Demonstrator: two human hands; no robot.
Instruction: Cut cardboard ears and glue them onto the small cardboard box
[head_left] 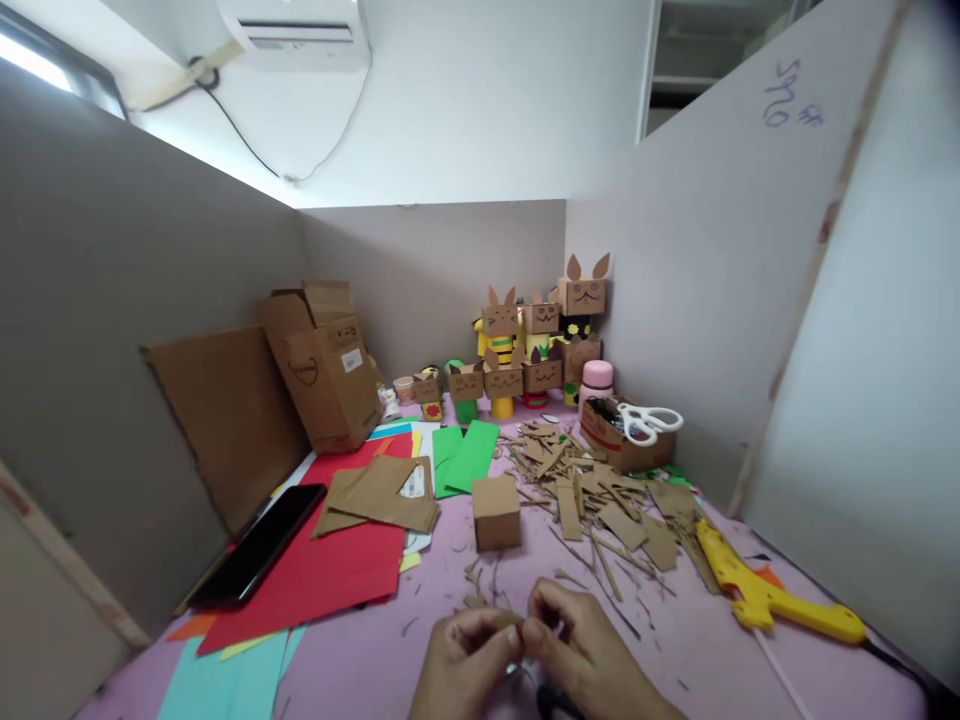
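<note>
My left hand point(466, 662) and my right hand point(589, 645) meet low in the middle, just above the pink tabletop. Thumbs and fingers of both are pinched together around something tiny; a speck of red shows between the fingertips, and its kind is hidden. Beneath my right hand lies a dark-handled tool point(555, 702), partly covered, perhaps scissors. Straight ahead of the hands a small closed cardboard box point(496, 513) sits on the table. Thin cardboard scraps point(474, 600) lie just beyond my left hand.
Cardboard offcuts point(570, 510) pile up right of centre. A yellow glue gun point(780, 590) lies at right; white scissors point(649, 422) rest on a tool box. Red paper point(322, 570), green sheets point(472, 457) and a black phone-like slab point(259, 545) are at left. Several box-headed cardboard animals point(502, 380) stand behind.
</note>
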